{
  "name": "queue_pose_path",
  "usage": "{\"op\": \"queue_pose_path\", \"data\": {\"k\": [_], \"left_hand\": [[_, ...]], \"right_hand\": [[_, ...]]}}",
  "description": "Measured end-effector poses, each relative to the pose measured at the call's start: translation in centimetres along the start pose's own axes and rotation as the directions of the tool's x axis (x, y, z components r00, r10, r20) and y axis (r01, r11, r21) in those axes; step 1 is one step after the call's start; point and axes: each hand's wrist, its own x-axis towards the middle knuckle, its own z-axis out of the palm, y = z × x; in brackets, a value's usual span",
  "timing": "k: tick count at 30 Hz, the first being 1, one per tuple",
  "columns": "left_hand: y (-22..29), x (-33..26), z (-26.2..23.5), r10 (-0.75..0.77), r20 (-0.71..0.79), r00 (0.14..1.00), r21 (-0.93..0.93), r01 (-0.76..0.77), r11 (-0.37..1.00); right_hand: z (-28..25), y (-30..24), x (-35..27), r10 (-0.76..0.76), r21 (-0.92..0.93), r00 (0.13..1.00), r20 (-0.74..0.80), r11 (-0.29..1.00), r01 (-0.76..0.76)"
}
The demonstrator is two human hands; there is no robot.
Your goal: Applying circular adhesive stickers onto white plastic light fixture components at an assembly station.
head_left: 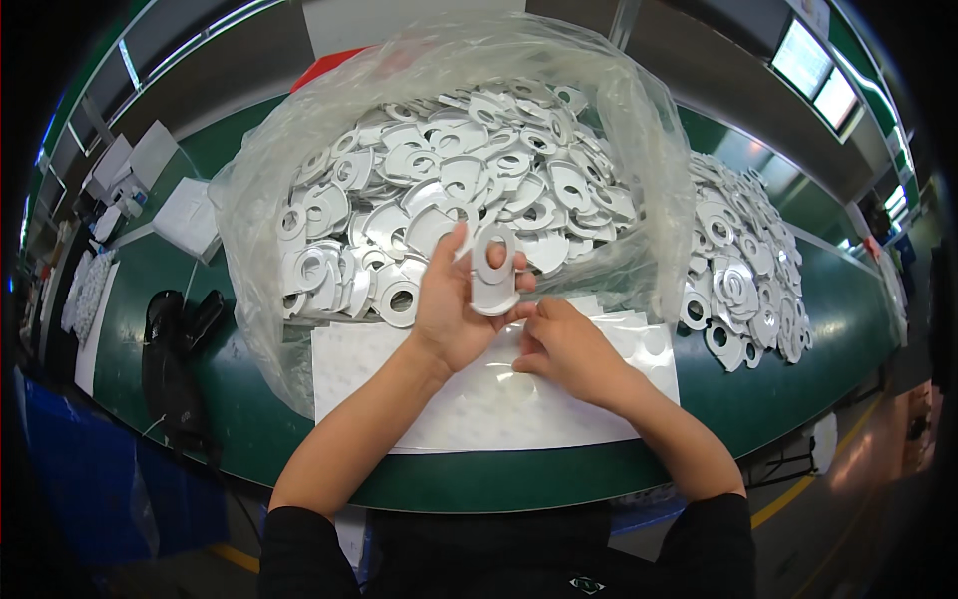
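A white plastic part (pixel 490 293) with a round hole at one end and a flared, curved edge at the other lies across the fingers of my left hand (pixel 451 317). One fingertip shows through its hole, and my fingers wrap round it from behind. Just right of the part's lower edge is my right hand (pixel 577 351), its fingers curled together close to my left fingertips. What it pinches, if anything, is hidden. Below both hands, glossy white sheets (pixel 499 424) with round outlines lie on the green table (pixel 439 486).
A large clear plastic bag (pixel 254 200) spreads open beyond the sheets, full of similar white parts (pixel 399 215). More white parts (pixel 733 270) are heaped on the right. At the left lie a black object with a cord (pixel 175 369) and a white box (pixel 188 217).
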Motion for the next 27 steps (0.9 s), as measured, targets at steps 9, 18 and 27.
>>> {"op": "queue_pose_path", "data": {"k": [9, 18, 27], "left_hand": [[-2.2, 1.0, -2.1, 0.091, -0.149, 0.985, 0.148, -0.068, 0.987], [-2.2, 0.7, -1.0, 0.082, -0.127, 0.989, -0.039, -0.088, 0.995], [-3.0, 1.6, -3.5, 0.077, -0.133, 0.988, 0.044, -0.072, 0.996]], "right_hand": [[-0.4, -0.5, -0.1, 0.092, -0.007, 0.995, -0.041, 0.996, -0.093], [-0.1, -0.8, -0.1, 0.088, -0.002, 0.996, 0.005, 0.996, -0.088], [-0.2, -4.0, -1.9, -0.363, -0.26, 0.932, 0.003, 0.9, 0.351]]}}
